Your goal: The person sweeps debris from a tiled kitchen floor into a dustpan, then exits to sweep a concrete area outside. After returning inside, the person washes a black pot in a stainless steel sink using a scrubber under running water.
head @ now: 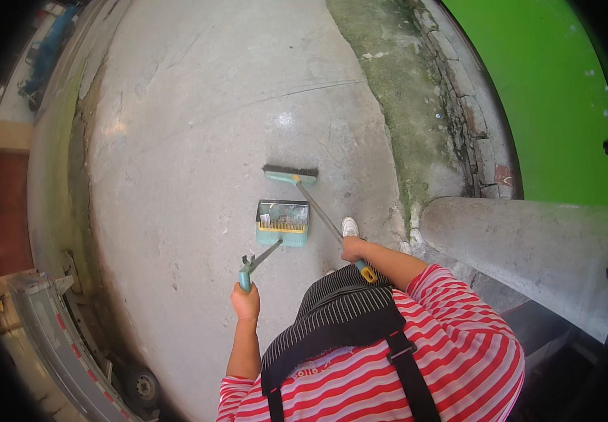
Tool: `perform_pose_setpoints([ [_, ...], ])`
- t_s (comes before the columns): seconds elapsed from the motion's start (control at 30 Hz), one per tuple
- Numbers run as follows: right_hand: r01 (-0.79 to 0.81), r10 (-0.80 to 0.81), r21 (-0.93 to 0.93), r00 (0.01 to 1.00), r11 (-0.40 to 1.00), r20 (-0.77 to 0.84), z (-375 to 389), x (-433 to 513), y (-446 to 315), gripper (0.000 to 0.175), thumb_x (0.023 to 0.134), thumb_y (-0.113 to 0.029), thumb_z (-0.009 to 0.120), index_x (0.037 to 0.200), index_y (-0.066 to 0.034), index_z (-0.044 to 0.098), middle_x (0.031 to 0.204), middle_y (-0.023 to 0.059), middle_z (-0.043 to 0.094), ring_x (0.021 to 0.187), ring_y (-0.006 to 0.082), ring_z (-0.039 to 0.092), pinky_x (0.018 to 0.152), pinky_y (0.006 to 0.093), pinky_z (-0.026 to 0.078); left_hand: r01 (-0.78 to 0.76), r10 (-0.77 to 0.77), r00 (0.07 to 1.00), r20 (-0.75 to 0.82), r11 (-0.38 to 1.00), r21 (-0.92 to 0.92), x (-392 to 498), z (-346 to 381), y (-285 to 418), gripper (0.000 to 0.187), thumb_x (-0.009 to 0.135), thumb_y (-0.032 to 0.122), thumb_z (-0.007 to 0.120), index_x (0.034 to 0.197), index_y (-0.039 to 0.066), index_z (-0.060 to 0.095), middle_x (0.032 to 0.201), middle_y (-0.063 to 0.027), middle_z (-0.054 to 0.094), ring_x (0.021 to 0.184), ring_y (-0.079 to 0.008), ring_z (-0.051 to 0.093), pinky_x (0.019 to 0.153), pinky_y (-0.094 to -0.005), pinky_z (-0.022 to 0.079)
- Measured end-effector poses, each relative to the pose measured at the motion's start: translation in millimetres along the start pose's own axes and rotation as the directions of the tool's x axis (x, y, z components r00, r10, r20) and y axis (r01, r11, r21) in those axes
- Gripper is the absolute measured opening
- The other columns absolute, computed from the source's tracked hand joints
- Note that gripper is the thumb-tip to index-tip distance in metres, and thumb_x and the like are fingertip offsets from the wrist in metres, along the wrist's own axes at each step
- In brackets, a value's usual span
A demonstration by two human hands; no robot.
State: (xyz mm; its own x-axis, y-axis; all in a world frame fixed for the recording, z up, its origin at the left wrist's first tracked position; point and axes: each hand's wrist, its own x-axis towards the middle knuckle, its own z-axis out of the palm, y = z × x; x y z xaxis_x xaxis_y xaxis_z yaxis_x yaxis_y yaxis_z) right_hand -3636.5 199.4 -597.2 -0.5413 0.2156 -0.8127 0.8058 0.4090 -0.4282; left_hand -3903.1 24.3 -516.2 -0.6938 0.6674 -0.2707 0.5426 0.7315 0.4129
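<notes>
My left hand (245, 302) grips the upper end of a long-handled dustpan (282, 240), a teal pan with a yellow toothed comb. Inside the pan lie loose dirt and a small whitish scrap (265, 220). My right hand (352, 248) is closed around the grey pole of a broom (321, 207), below its yellow hanging loop (369, 274). The broom's teal head (289, 175) has dark bristles pointing away from me. It is just beyond the dustpan's front opening, apart from it.
Grey concrete pavement (188, 147) stretches ahead. Mossy ground (404, 100) and a broken brick edge (467, 105) run along the right, beside a bright green surface (552, 95). A thick grey column (515, 248) stands near my right side. A truck bed (56, 316) with a wheel (143, 387) is at lower left.
</notes>
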Motion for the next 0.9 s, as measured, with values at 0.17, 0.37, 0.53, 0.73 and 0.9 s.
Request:
perform_pose_setpoints([
  [0.17,-0.033,0.092,0.852,0.996,0.523,-0.018,72,-70,-10,0.015,0.071,-0.014,0.057,0.069,0.0003,0.058,0.061,0.0074,0.057,0.049,0.0158,0.055,0.049,0.0295,0.048,-0.103,0.102,0.995,-0.015,0.992,-0.069,5,5,-36,0.027,0.071,0.018,0.064,0.067,-0.005,0.051,0.068,-0.0264,0.057,0.065,-0.0403,0.058,0.057,-0.0441,0.044],
  [0.37,0.128,0.212,0.974,0.963,0.189,-0.168,225,-142,-30,0.014,0.074,-0.015,0.056,0.08,-0.002,0.056,0.064,0.0052,0.055,0.049,0.0123,0.054,0.045,0.0275,0.046,-0.041,0.062,0.993,0.102,0.98,-0.195,-12,-5,-81,0.032,0.071,0.023,0.067,0.068,-0.005,0.051,0.062,-0.0204,0.056,0.055,-0.03,0.055,0.055,-0.0403,0.044],
  [0.53,-0.041,0.513,0.945,0.847,0.324,-0.139,305,-154,-44,0.027,0.071,-0.019,0.056,0.085,0.0044,0.055,0.077,0.016,0.061,0.06,0.0246,0.061,0.054,0.0349,0.049,-0.036,0.078,0.981,0.179,0.973,-0.228,-40,-49,-90,0.031,0.072,0.021,0.067,0.065,-0.003,0.048,0.056,-0.0147,0.052,0.051,-0.0199,0.05,0.049,-0.0366,0.041],
  [0.73,-0.325,0.8,0.909,0.6,0.259,-0.013,418,-223,-62,0.038,0.067,-0.021,0.057,0.09,0.0096,0.056,0.087,0.0265,0.061,0.084,0.037,0.06,0.072,0.0381,0.05,-0.376,0.4,0.884,0.241,0.916,-0.141,-73,-61,-76,0.033,0.072,0.019,0.068,0.062,-0.001,0.044,0.051,-0.0099,0.046,0.049,-0.014,0.037,0.046,-0.0339,0.036],
  [0.9,-0.172,0.807,0.946,0.495,-0.274,0.323,546,-284,-100,0.021,0.069,-0.013,0.054,0.073,0.0075,0.057,0.064,0.0194,0.06,0.055,0.03,0.061,0.054,0.0385,0.05,-0.61,0.622,0.701,0.349,0.777,-0.157,-124,-56,-27,0.034,0.073,0.018,0.068,0.06,0.0,0.042,0.049,-0.009,0.043,0.049,-0.0132,0.033,0.045,-0.0332,0.034],
])
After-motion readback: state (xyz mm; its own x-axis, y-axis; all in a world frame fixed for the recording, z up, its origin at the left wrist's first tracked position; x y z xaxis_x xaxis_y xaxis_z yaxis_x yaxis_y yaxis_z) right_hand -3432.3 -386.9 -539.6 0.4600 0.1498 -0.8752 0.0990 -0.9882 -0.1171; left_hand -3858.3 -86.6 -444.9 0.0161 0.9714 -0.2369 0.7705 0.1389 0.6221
